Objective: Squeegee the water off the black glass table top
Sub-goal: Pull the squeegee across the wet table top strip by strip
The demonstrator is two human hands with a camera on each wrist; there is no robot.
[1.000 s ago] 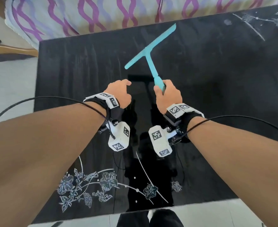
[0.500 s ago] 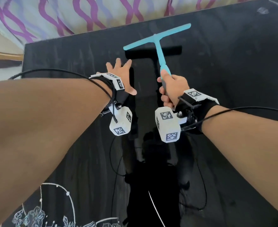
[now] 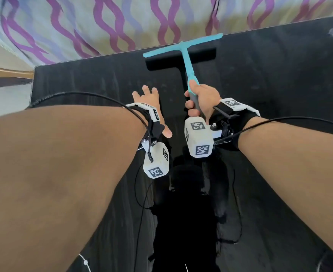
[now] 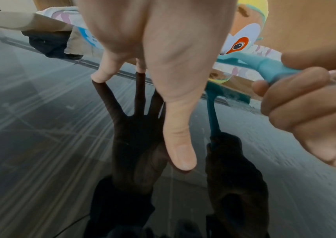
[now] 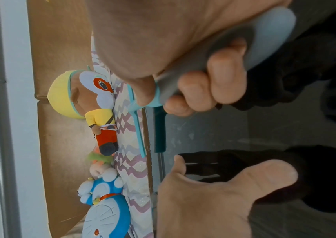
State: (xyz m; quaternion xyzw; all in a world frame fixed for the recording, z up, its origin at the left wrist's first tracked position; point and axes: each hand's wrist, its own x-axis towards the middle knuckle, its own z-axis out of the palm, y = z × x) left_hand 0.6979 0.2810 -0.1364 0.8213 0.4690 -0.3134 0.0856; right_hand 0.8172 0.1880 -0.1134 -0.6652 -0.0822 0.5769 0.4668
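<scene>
A turquoise squeegee (image 3: pixel 183 47) reaches out to the far edge of the black glass table top (image 3: pixel 279 95), its blade lying across that edge. My right hand (image 3: pixel 200 101) grips the squeegee's handle (image 5: pixel 244 48), fingers wrapped round it. To its left, my left hand (image 3: pixel 148 99) is spread flat with straight fingers (image 4: pixel 99 75) whose tips press on the glass, thumb stretched back. The handle (image 4: pixel 273 70) and right hand (image 4: pixel 309 109) also show at the right of the left wrist view. Faint streaks mark the glass (image 4: pixel 40 128).
A bed with a purple wave-patterned cover (image 3: pixel 122 22) runs along the table's far edge. Plush toys (image 5: pixel 99 99) lie on it against a brown headboard (image 5: pixel 61 48). Pale floor (image 3: pixel 6 95) lies left of the table. Black cables (image 3: pixel 83 94) trail from both wrists.
The right hand has pushed the squeegee forward until its blade reached the far edge and squared up with it. The left hand opened from curled to flat on the glass.
</scene>
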